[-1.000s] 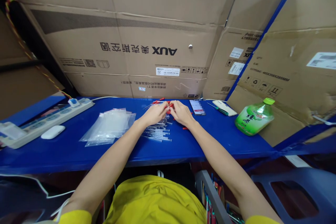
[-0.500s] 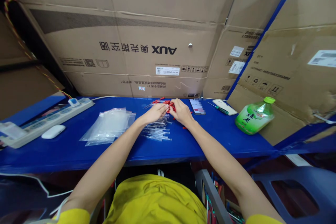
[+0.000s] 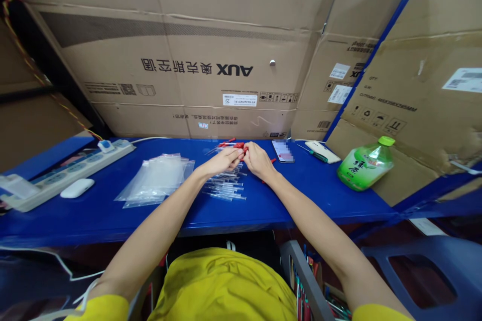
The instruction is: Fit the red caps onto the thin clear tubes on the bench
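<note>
My left hand [image 3: 225, 159] is closed, its fingertips pinching small red pieces that look like the handles of slim screwdrivers. Against it, my right hand [image 3: 258, 160] is also closed on the red handles [image 3: 244, 150], thumb and fingers together. How many pieces they grip is hidden by the fingers. Behind my left hand lie more red-handled screwdrivers [image 3: 228, 143], with thin shafts. Clear, thin plastic tubes [image 3: 226, 190] are piled on the blue table just below the hands. Part of another red handle [image 3: 273, 160] shows beside my right wrist.
Clear zip bags [image 3: 154, 180] are stacked left on the blue table [image 3: 241, 218]. Farther left are a white case [image 3: 77, 188] and a power strip [image 3: 81, 164]. To the right are a phone [image 3: 281, 151], a green screwdriver [image 3: 318, 156] by a white object [image 3: 328, 153], and a green bottle [image 3: 365, 166].
My right hand has turned slightly and its fingers have closed in more tightly beside my left fingertips. Fewer red handles show between the hands. The left hand has barely moved.
</note>
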A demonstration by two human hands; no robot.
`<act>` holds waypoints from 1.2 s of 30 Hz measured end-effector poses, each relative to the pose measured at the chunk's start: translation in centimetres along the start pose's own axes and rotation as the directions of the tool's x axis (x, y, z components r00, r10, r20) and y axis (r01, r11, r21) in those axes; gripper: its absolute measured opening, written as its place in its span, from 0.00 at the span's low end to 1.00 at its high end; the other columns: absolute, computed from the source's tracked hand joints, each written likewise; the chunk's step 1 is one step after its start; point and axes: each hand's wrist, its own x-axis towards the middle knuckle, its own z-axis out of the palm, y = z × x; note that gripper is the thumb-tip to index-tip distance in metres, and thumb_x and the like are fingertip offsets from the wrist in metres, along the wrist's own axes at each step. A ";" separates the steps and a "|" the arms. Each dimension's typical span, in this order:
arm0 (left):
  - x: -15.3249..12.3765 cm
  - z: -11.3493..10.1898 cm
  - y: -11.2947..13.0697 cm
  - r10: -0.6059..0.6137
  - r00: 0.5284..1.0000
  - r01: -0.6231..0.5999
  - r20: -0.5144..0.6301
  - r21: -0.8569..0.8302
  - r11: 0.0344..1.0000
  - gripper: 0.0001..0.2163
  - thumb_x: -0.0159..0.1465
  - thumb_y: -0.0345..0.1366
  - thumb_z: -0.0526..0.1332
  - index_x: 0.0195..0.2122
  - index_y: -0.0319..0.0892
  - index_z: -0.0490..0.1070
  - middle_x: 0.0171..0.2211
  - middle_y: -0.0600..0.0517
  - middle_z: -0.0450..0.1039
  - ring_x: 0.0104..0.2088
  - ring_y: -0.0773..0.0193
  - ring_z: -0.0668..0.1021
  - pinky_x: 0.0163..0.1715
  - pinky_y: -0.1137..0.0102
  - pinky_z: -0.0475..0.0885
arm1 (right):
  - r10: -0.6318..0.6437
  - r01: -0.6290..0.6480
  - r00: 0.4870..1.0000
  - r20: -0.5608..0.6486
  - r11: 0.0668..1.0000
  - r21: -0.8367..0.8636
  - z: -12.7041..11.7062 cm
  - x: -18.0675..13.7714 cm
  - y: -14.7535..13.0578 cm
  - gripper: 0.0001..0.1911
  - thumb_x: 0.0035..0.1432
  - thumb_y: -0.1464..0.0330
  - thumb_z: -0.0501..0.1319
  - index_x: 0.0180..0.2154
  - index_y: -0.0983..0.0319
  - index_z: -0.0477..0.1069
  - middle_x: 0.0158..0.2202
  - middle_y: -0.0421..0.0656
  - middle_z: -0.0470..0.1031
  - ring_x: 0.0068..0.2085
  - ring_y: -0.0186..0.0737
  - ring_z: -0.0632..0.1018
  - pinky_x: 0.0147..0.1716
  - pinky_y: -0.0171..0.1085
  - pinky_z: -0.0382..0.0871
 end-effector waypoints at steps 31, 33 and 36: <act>0.8 0.4 -2.0 0.131 0.964 -0.073 -0.230 0.247 0.966 0.19 0.74 0.52 0.52 0.33 0.41 0.64 0.26 0.55 0.60 0.26 0.67 0.62 0.27 0.71 0.60 | 0.002 -0.002 1.000 0.030 1.000 0.005 -1.2 0.0 0.3 0.13 0.71 0.65 0.58 0.54 0.60 0.71 0.38 0.45 0.82 0.35 0.41 0.81 0.36 0.36 0.70; 0.8 0.3 -1.9 0.145 0.968 -0.089 -0.205 0.259 0.962 0.19 0.74 0.52 0.52 0.33 0.41 0.63 0.26 0.55 0.60 0.27 0.67 0.62 0.28 0.71 0.61 | 0.008 -0.008 0.999 0.038 1.000 -0.011 -1.0 -0.1 0.4 0.11 0.71 0.66 0.58 0.52 0.60 0.71 0.35 0.44 0.82 0.33 0.41 0.80 0.34 0.35 0.68; 0.8 0.3 -1.9 0.161 0.974 -0.117 -0.159 0.257 0.959 0.19 0.74 0.50 0.51 0.33 0.41 0.63 0.27 0.55 0.59 0.28 0.67 0.62 0.28 0.71 0.61 | -0.002 0.002 0.999 0.037 1.000 -0.001 -0.8 -0.1 0.4 0.09 0.70 0.67 0.58 0.49 0.61 0.71 0.35 0.45 0.81 0.32 0.40 0.80 0.35 0.35 0.68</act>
